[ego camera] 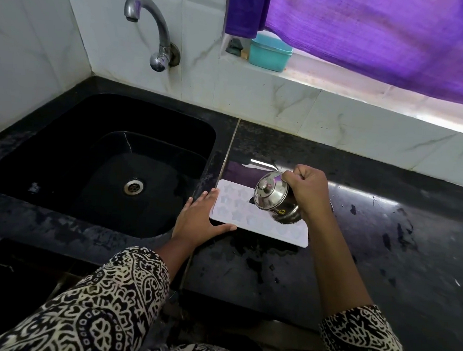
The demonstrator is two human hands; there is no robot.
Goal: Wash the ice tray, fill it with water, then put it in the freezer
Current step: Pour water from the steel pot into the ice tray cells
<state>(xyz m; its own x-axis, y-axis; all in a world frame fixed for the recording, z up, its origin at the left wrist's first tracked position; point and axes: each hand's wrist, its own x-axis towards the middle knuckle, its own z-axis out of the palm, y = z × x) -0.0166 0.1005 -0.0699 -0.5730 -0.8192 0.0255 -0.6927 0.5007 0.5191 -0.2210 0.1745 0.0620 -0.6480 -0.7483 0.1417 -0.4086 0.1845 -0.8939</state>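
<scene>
A white ice tray (239, 208) with star-shaped cells lies flat on the black counter (383, 239), just right of the sink. My left hand (198, 219) rests with straight fingers against the tray's near-left corner and edge. My right hand (306, 190) grips a small lidded steel pot (273, 197), tilted towards the left over the tray's middle. The pot hides part of the tray's far side. Whether water is coming out, I cannot tell.
A black sink (64, 148) with a steel drain (133, 186) fills the left. A steel tap (152, 32) juts from the tiled wall above it. On the window sill stand a teal box (269, 53) and small items under a purple curtain (369, 34). Wet patches mark the counter.
</scene>
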